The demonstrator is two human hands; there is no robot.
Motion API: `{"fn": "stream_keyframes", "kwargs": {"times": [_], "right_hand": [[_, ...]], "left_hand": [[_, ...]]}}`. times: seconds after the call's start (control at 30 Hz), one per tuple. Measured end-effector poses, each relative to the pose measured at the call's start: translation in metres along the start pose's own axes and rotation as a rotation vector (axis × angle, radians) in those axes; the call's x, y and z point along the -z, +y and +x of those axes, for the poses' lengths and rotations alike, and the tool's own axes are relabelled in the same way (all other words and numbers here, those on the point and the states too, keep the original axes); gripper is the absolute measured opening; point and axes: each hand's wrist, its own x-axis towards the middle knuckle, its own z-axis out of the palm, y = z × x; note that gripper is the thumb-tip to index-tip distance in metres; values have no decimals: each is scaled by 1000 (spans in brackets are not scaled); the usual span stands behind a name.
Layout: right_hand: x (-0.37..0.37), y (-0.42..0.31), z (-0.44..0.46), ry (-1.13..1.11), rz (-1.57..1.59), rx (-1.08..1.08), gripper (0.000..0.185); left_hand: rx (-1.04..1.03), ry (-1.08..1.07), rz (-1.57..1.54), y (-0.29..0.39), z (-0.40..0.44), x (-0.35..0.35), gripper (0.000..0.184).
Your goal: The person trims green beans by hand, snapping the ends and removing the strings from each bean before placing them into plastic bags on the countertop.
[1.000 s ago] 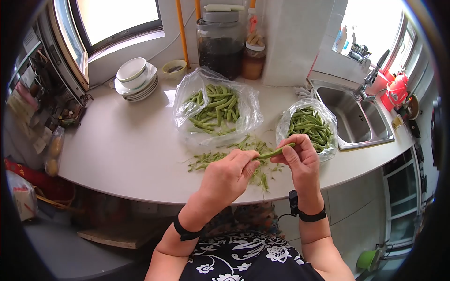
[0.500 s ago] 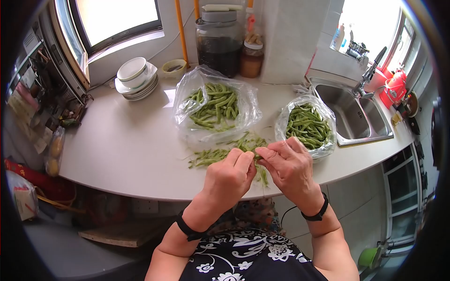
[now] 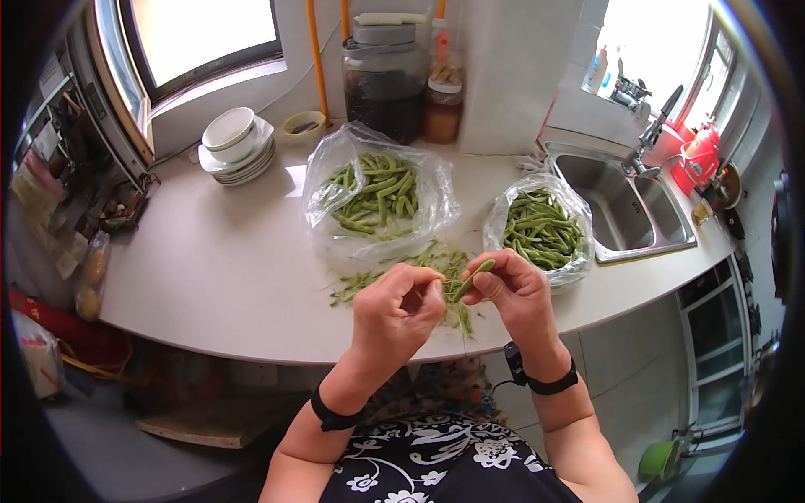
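Bean (image 3: 475,280) is gripped, tilted, between the thumb and fingers of the right hand (image 3: 518,295), above scraps (image 3: 356,286) strewn on the counter (image 3: 193,260). The left hand (image 3: 387,312) is held just beside it, thumb and fingertips pressed close together; whether anything thin is pinched there cannot be told. Beyond the hands, more beans (image 3: 382,188) are held in two clear bags (image 3: 438,194), one placed near the sink (image 3: 599,201).
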Motion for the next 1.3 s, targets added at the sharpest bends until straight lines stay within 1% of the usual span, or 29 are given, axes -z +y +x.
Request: {"fn": "stream_keyframes", "kwargs": {"times": [0.03,0.07,0.13,0.17,0.3,0.37,0.4,0.47,0.5,0.57,0.6,0.63,0.67,0.7,0.73,0.8,0.83,0.93,0.97,1.03,1.07,1.13,1.17,1.2,1.27,1.3], "right_hand": [[7,0,0,-47,42,-1,13],[10,-2,0,-40,36,1,13],[15,-7,1,13,198,-81,17],[18,-8,1,4,243,-74,18],[27,-12,1,70,213,-66,17],[43,-5,5,-6,-79,-3,15],[45,-10,8,-8,-71,1,15],[47,-24,22,-135,-483,-104,15],[46,-24,31,-153,-505,-125,16],[33,-29,57,-151,-536,-97,19],[27,-31,69,-153,-570,-80,21],[22,-32,79,-144,-567,-78,21],[18,-33,89,-120,-450,-13,25],[17,-36,95,-95,-336,54,28],[21,-43,96,-86,-338,60,28],[41,-64,88,-95,-697,150,32],[59,-67,85,-77,-834,136,32],[115,-63,77,15,-1163,135,20],[132,-55,74,22,-1169,134,20],[154,-41,67,16,-1337,89,18],[159,-36,62,21,-1337,83,18],[162,-27,48,-21,-1346,-21,18],[161,-26,43,-55,-1312,-127,19],[161,-24,38,-53,-1310,-126,19],[160,-19,30,-99,-1439,-105,18],[161,-18,30,-117,-1445,-160,20]], "left_hand": [[11,-3,19,0,0,2,6],[8,-8,12,2,-1,2,6],[86,18,-24,4,-1,4,5],[60,10,-1,3,-2,6,5],[-19,-2,75,-2,-3,13,6],[-116,-23,247,-7,-3,21,8],[-119,-23,255,-12,-4,26,8],[-98,-97,499,-20,-7,31,7],[-106,-100,504,-21,-9,31,7],[-162,-109,628,-20,-13,27,8],[-169,-115,630,-18,-15,26,8],[-138,-165,674,-16,-17,25,8],[-108,-214,719,-13,-20,24,9],[-118,-218,720,-9,-22,26,9],[-103,-252,737,-4,-25,31,9],[-108,-301,720,4,-30,34,9],[-84,-302,716,6,-34,38,10],[-58,-301,699,12,-37,40,12],[-66,-308,689,13,-38,40,12],[-78,-313,680,14,-36,36,13],[-78,-323,668,14,-36,34,12],[-61,-345,654,16,-42,29,12],[-66,-348,673,19,-41,28,12],[-78,-345,694,20,-39,27,12],[-89,-349,690,22,-37,26,12],[-94,-356,680,22,-37,25,12]]}}
